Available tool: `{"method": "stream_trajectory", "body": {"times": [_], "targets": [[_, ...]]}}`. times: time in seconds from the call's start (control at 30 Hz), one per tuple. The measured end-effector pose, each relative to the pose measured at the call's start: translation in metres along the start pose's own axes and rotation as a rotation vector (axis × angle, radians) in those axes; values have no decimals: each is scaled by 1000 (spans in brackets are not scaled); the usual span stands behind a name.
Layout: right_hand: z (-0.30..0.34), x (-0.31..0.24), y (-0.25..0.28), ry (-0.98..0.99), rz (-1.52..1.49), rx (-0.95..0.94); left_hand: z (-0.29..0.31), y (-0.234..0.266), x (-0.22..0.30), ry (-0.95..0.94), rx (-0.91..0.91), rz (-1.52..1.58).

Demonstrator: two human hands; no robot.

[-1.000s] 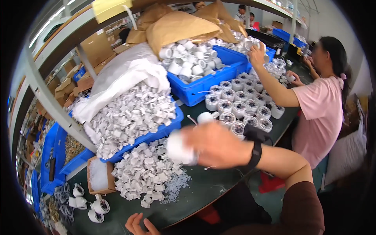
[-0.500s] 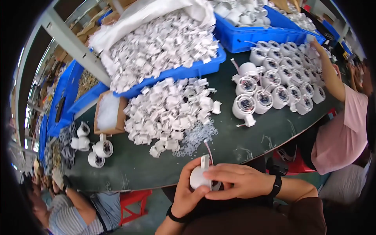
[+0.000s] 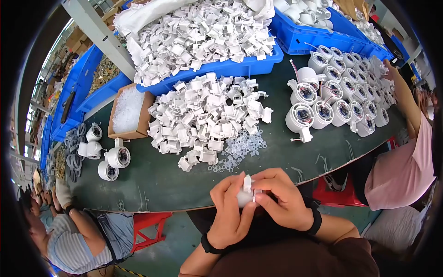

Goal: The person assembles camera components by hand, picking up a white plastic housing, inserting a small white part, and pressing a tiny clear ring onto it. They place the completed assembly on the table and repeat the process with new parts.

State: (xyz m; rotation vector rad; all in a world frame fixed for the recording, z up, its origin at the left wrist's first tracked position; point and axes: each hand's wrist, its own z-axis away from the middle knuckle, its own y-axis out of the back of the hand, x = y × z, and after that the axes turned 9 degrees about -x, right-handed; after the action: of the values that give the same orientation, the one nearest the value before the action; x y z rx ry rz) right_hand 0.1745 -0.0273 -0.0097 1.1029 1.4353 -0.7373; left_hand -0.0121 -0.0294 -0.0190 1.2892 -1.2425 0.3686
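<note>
Just in front of the table's near edge, a white round plastic housing [image 3: 244,199] with a short upright arm sits between my hands. My left hand [image 3: 229,206] wraps its fingers and thumb round the left side of the housing. Bent over its right side, my right hand [image 3: 285,203] pinches at a small white part by the arm with thumb and fingertips. Fingers cover much of the housing. Closest to my hands on the table lie small clear plastic rings [image 3: 237,154], beside a heap of white plastic brackets [image 3: 207,115].
Rows of white round housings with circuit boards [image 3: 341,112] stand at the right. Behind are a blue bin of white brackets [image 3: 258,68] and another blue bin [image 3: 295,39]. Left are a cardboard box [image 3: 144,113], several housings [image 3: 117,157] and grey cables [image 3: 74,161]. Co-workers sit on both sides.
The housing has turned in my hands, its boarded face hidden now. My right hand has shifted from lying across it to pinching at its side. The view has moved slightly.
</note>
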Motion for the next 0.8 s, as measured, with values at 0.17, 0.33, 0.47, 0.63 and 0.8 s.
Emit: {"method": "stream_trajectory", "body": {"times": [0.17, 0.33, 0.47, 0.63, 0.8], "targets": [[-7, -5, -10, 1, 33, 81, -6, 3, 4, 15, 81, -3], [-8, -8, 2, -58, -172, 19, -9, -3, 4, 39, 99, 2], [-15, -21, 10, -143, -403, -48, -16, -6, 3, 26, 121, -60], [-18, -23, 18, -116, -344, -58, -26, -3, 5, -6, 172, -191], [-15, -8, 8, -87, -115, 40, -30, -1, 2, 31, 278, -103]]}}
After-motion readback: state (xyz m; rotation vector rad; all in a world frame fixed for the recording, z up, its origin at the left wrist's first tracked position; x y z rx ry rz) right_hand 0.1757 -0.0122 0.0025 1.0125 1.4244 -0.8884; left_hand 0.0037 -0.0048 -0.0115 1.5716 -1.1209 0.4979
